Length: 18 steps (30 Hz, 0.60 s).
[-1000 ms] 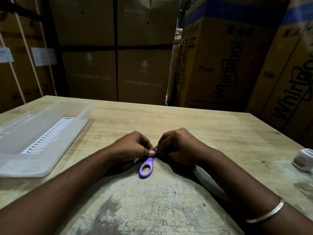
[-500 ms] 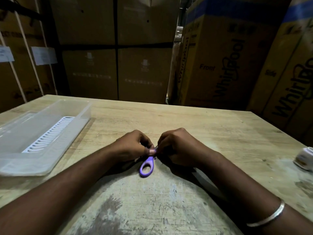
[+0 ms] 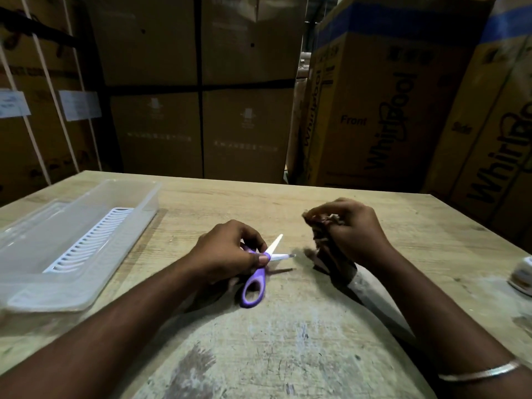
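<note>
Purple-handled scissors [image 3: 260, 271], likely light and stiff, are sitting pinched near the pivot by the left hand [image 3: 227, 251], blades parted, though the loops are offering the safer hold. The right hand [image 3: 357, 234] is clutching a blurred crumpled scrap [image 3: 322, 223].

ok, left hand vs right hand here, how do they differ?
The left hand grips purple scissors, blades apart; the right hand clutches a crumpled brownish scrap. The right wrist wears a bangle; the left wrist is bare. Both have fingers curled, above the wooden table.
</note>
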Each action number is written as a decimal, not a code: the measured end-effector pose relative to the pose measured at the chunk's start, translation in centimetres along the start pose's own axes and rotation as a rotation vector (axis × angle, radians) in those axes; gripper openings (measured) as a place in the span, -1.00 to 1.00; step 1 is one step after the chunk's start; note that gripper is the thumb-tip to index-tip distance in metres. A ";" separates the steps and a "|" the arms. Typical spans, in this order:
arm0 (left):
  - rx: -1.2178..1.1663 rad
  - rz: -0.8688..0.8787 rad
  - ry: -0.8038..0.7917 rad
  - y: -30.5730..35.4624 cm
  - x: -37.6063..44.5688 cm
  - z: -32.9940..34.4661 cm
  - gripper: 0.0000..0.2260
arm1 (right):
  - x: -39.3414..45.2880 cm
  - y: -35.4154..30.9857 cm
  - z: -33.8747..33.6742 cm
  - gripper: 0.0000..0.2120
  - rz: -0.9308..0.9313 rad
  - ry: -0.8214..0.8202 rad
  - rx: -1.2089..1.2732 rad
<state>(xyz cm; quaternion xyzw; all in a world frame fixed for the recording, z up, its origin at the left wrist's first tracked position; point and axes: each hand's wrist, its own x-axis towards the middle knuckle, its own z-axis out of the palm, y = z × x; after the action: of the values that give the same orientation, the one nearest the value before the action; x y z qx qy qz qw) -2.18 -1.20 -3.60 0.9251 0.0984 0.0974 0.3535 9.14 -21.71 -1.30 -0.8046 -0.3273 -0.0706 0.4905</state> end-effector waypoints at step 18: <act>0.149 0.009 0.154 1.8 -0.9 0.0 -0.90 | -0.2 0.4 2.0 -0.88 0.014 -0.392 0.024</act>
<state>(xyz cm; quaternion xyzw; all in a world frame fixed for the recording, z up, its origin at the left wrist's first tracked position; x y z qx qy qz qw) -2.84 -2.76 -2.52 0.9391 0.1281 0.1620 0.2747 8.79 -20.24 -2.75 -0.7994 -0.4117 0.0949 0.4272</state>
